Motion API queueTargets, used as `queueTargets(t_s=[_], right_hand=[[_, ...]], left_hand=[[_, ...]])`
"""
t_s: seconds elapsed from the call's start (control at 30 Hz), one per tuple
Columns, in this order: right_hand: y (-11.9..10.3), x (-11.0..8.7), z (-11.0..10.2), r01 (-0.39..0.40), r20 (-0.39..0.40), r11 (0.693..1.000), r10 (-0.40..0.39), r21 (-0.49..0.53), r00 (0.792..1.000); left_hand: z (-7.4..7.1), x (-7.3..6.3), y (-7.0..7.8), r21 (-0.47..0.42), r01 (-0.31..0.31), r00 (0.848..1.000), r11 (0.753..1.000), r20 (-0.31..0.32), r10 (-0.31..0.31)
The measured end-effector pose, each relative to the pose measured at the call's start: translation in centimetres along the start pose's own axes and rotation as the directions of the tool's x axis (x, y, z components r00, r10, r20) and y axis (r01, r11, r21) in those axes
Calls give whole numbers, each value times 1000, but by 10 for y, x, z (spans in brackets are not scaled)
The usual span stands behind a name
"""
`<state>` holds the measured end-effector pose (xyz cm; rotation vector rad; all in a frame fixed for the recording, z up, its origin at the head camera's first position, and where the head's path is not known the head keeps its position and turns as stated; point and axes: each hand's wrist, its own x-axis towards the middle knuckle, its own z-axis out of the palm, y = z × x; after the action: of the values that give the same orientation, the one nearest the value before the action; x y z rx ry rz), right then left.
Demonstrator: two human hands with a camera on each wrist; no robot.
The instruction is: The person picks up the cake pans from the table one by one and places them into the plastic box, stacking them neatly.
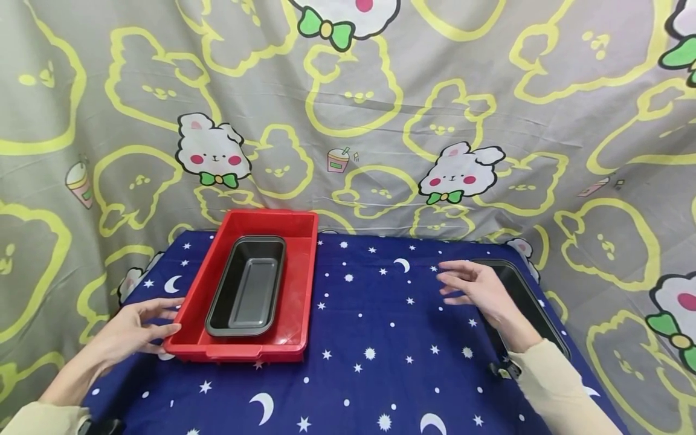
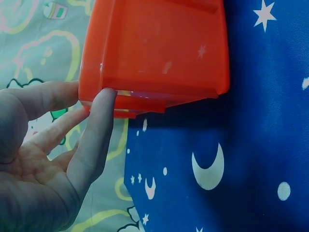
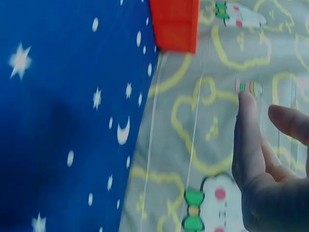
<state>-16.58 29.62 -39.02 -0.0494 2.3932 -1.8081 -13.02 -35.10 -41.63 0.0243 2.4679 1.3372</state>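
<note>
A red plastic tray [image 1: 296, 302] stands on the left part of the table. Inside it lies a dark grey loaf pan [image 1: 252, 296], upright. My left hand [image 1: 125, 332] is at the tray's near left corner, its thumb [image 2: 99, 130] at the front wall and its other fingers along the left side, loosely extended. On the right, my right hand [image 1: 481, 293] hovers over the table with relaxed fingers and holds nothing. Beneath and beside that forearm lies a black rectangular tray [image 1: 522, 296], partly hidden by it.
A dark blue cloth [image 1: 375, 338] with white stars and moons covers the table. Behind and at the sides hangs a grey curtain [image 1: 370, 145] with rabbit and yellow outline prints. By the right cuff is a small black object [image 1: 502, 370].
</note>
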Motion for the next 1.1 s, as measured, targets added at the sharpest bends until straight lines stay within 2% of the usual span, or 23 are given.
queueTargets(t_s=[0.2,0.47,0.67,0.77,1.0,1.1], right_hand=[[10,-13,-39,1,-10,997,-2,-73,1000],[25,-25,-92,-14,-36,997,11,-81,999],[46,-30,-127,-79,-76,986,68,-149,995],[55,-34,-141,-94,-81,989,86,-109,993],[76,-42,-166,-115,-59,992,118,57,991],[84,-44,-174,-147,-74,987,152,68,986]], left_hand=[[0,0,0,-5,5,1000,1000,2,-5],[0,0,0,-11,0,1000,1000,4,1],[1,-1,1,-15,-1,1000,1000,0,1],[0,-1,1,-17,-2,1000,1000,-1,1],[0,0,-1,-17,3,1000,1000,-6,-3],[0,0,-2,-18,3,1000,1000,-6,-3]])
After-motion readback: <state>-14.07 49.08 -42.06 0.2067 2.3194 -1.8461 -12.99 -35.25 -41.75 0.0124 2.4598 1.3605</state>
